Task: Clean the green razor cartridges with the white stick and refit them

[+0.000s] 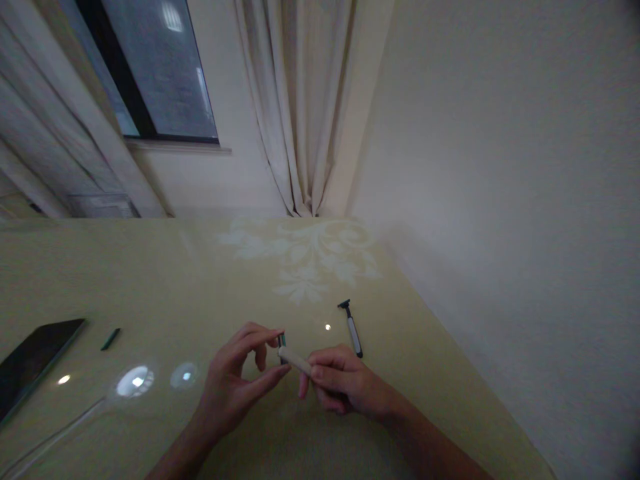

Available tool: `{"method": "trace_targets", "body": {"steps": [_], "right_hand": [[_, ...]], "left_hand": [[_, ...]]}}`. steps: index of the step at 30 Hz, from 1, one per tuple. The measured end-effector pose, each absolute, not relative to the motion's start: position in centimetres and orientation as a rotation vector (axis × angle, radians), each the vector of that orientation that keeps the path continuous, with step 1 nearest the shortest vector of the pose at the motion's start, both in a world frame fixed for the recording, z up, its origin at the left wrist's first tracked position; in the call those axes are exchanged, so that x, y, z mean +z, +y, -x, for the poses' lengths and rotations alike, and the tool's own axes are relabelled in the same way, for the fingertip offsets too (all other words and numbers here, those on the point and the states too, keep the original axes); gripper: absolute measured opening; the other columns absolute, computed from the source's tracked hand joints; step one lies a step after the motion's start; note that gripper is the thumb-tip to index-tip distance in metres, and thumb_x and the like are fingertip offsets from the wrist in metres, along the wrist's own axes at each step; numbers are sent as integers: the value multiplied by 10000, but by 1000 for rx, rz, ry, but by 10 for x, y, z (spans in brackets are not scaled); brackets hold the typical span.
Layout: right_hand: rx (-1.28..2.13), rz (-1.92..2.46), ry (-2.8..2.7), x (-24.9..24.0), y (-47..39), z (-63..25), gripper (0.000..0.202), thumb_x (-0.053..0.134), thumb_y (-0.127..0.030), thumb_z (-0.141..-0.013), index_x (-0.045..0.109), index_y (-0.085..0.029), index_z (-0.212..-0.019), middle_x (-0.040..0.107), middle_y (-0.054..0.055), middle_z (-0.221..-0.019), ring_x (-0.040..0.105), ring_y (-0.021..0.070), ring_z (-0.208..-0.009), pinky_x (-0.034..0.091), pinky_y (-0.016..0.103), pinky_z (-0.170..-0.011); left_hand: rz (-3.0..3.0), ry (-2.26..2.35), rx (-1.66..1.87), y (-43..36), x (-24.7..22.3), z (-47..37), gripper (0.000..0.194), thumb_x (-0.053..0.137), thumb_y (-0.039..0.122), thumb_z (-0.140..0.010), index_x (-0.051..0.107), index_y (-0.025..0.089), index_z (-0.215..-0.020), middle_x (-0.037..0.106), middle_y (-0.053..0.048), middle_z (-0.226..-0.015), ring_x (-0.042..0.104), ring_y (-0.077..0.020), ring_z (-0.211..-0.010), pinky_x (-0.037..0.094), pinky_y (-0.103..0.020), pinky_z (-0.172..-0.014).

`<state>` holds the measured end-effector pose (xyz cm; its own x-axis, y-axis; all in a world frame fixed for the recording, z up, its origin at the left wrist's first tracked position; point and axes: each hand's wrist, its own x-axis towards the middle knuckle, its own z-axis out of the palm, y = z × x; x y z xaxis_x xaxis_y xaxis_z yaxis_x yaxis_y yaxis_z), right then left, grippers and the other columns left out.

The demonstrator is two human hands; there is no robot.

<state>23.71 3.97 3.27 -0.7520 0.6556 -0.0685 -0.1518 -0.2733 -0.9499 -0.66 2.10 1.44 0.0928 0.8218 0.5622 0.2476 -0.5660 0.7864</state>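
Note:
My left hand (235, 373) pinches a small razor cartridge (283, 340) by its two ends, between thumb and forefinger. My right hand (345, 383) is closed around a beige, rounded stick (296, 361); its kind is not clear. The stick's tip reaches the cartridge and hides its middle. Behind my right hand lies a razor (353, 330) with a grey and black handle, its dark head pointing away from me.
Both hands are above a glossy yellowish table (175, 287) with a pale floral pattern. To the left lie a short dark-green strip (111, 339) and a black tablet-like device (37, 360). A thin cable (60, 430) crosses the front left. A wall (500, 200) borders the right edge.

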Motion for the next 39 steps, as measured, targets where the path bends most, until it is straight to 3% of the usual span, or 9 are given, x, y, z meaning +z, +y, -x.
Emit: {"method": "trace_targets", "body": {"steps": [39], "right_hand": [[2085,653,-1381,35,44,-241,403,660,-520,-1017,744,-130,-955,459,-99,-470,257,55,-349,200,181,-351]], "left_hand": [[-1796,1012,1446,19,17,3,372,869,250,-868,782,290,-1228,693,-31,-919,637,-154,-740,548,-281,-678]]}}
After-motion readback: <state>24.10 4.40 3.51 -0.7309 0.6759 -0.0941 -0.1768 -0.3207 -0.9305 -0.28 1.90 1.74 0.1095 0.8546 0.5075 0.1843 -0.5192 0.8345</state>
